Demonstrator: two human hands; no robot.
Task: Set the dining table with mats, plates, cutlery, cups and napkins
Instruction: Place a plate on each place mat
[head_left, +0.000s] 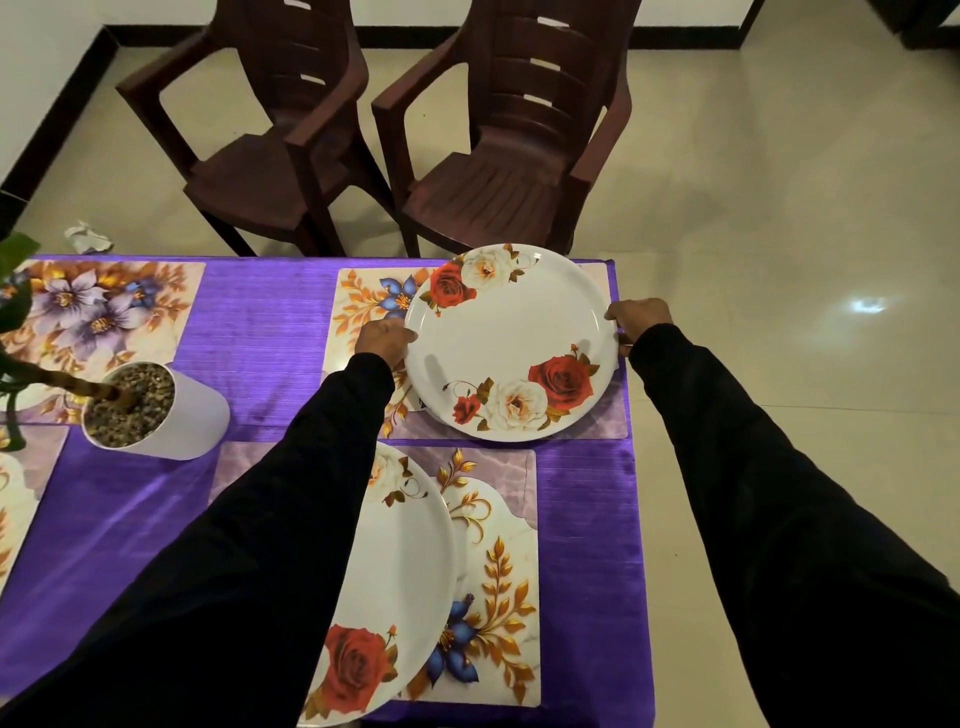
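Observation:
A white plate with red and cream roses lies over a floral mat at the table's far right corner. My left hand grips the plate's left rim. My right hand grips its right rim. Whether the plate rests on the mat or hovers just above it I cannot tell. A second rose plate sits on the near mat, partly hidden under my left sleeve. Another floral mat lies at the far left.
The table wears a purple cloth. A white pot with pebbles and a plant stands left of centre. Two dark brown plastic chairs face the far edge. Crumpled paper lies on the tiled floor. A mat edge shows at left.

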